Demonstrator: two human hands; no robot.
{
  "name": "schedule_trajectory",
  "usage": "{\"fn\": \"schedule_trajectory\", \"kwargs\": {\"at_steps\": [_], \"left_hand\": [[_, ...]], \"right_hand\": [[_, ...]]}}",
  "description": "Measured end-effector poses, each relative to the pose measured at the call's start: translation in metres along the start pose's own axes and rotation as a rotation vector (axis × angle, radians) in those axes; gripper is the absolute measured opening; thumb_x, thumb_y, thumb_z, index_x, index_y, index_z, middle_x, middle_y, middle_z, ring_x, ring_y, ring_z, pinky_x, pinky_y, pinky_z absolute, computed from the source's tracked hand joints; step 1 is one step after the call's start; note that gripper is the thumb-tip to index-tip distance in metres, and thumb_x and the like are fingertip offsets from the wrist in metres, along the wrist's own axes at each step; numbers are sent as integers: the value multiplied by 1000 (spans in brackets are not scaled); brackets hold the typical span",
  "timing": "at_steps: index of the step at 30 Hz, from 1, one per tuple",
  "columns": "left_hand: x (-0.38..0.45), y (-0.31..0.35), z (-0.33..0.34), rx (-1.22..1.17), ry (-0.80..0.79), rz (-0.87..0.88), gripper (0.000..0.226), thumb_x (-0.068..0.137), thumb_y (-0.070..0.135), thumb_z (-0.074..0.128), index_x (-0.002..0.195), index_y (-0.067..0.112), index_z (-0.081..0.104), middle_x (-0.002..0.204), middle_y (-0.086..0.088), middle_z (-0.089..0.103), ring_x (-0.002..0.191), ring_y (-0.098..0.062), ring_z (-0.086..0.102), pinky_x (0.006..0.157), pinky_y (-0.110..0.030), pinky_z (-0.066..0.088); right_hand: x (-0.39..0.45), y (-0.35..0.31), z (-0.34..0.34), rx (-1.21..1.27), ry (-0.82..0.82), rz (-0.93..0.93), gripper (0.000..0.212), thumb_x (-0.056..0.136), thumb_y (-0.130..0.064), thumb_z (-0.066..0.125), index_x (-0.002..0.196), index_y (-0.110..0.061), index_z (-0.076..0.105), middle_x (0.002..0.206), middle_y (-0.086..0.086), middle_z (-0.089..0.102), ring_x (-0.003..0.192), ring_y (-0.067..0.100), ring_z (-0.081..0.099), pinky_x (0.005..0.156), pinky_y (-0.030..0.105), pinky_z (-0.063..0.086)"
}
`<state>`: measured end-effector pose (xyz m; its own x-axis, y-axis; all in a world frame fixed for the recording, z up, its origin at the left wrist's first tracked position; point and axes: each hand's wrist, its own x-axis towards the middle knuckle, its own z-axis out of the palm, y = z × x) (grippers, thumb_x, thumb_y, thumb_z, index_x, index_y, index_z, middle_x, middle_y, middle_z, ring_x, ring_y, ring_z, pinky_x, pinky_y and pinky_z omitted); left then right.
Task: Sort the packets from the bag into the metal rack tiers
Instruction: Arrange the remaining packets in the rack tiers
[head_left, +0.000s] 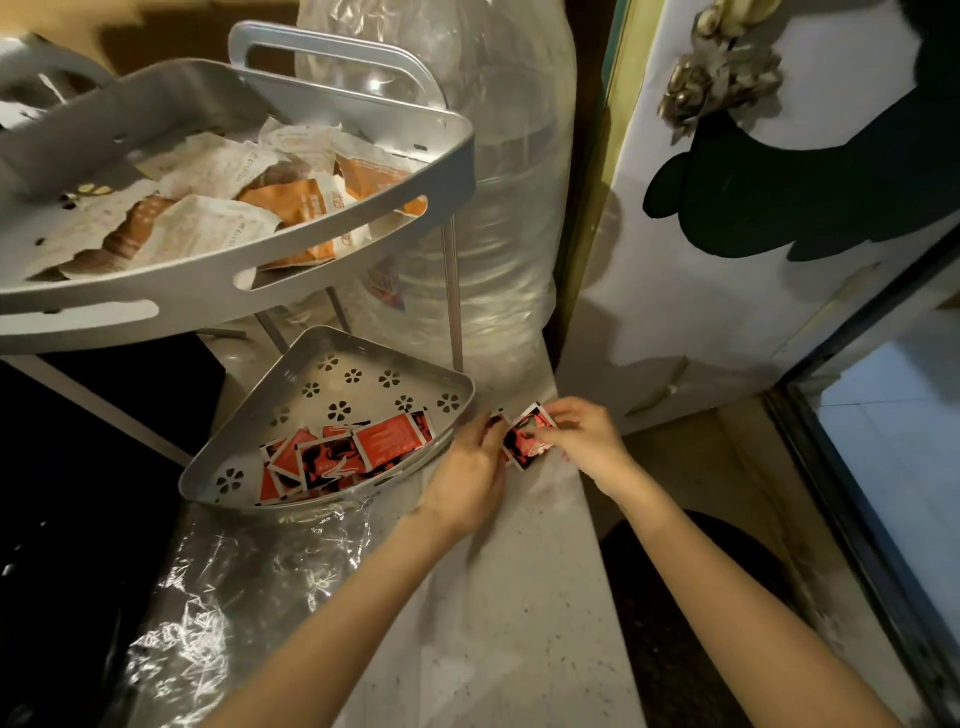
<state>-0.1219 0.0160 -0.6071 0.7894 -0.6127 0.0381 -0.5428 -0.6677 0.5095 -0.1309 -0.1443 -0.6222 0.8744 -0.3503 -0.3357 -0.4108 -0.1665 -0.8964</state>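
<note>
While both your left hand (475, 457) and right hand (582, 441) pinch red packets (527, 439) at 3 o'clock of the lower tier (332, 358), one could slip onto the table (519, 623).

Upper tier (332, 244) overhangs lower tier (332, 384); front approach open.

No text can be made out for certain. The white and orange packets (218, 208) in the upper tier (332, 228) of the rack carry small printed lines, too blurred to read. The red and black packets (337, 457) in the lower tier (249, 415) show white script and small print, also illegible.
</note>
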Motion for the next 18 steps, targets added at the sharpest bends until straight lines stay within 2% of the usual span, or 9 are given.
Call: {"fn": "schedule_trajectory", "kwargs": {"at_steps": [2, 5, 7, 10, 13, 16, 18], "left_hand": [[10, 2, 1, 65, -75, 0, 49, 90, 5, 45, 137, -2, 34, 142, -24, 34, 133, -35, 32, 111, -33, 23], [20, -1, 11, 189, -162, -57, 52, 94, 10, 40, 142, 2, 23, 150, -22, 19, 141, -33, 15, 115, -32, 10], [23, 0, 18, 282, -227, -122, 53, 96, 9, 35, 145, 3, 14, 153, -24, 9, 143, -35, 8, 115, -37, 8], [25, 4, 23, 359, -216, -169, 48, 95, 8, 35, 141, 7, 24, 147, -23, 26, 138, -36, 23, 112, -40, 21], [28, 7, 21, 328, -176, -174, 45, 89, 9, 48, 132, 8, 36, 133, -15, 44, 124, -32, 37, 100, -35, 34], [27, 9, 20, 300, -181, -204, 47, 86, 11, 53, 130, 6, 39, 130, -14, 47, 120, -30, 38, 97, -33, 34], [26, 8, 17, 358, -172, -205, 43, 89, 19, 52, 128, 6, 42, 131, -12, 48, 121, -30, 37, 97, -35, 34]], "right_hand": [[-2, 0, -9, 66, 21, 39, 25, 79, 1, 66, 99, -11, 61, 81, -1, 61, 69, 8, 56, 41, 10, 38], [-3, -1, -17, 116, 53, 36, 25, 81, 3, 63, 104, -7, 59, 79, -1, 60, 67, 7, 55, 41, 6, 38], [-3, 1, -20, 136, 79, 29, 24, 82, 4, 62, 103, -6, 58, 78, -2, 59, 68, 6, 55, 43, 3, 39], [-4, 3, -21, 141, 94, 44, 24, 83, 4, 59, 104, -7, 56, 78, -4, 58, 69, 5, 56, 47, 7, 43], [-6, 6, -21, 137, 95, 57, 25, 85, 2, 58, 109, -4, 55, 80, -2, 59, 71, 7, 57, 51, 12, 47], [-10, 7, -21, 120, 88, 50, 28, 85, 1, 59, 112, -3, 55, 88, 3, 60, 76, 14, 59, 58, 19, 48], [-12, 8, -22, 105, 74, 41, 27, 84, -1, 61, 110, -5, 55, 84, 0, 60, 76, 12, 59, 60, 22, 48]]}}
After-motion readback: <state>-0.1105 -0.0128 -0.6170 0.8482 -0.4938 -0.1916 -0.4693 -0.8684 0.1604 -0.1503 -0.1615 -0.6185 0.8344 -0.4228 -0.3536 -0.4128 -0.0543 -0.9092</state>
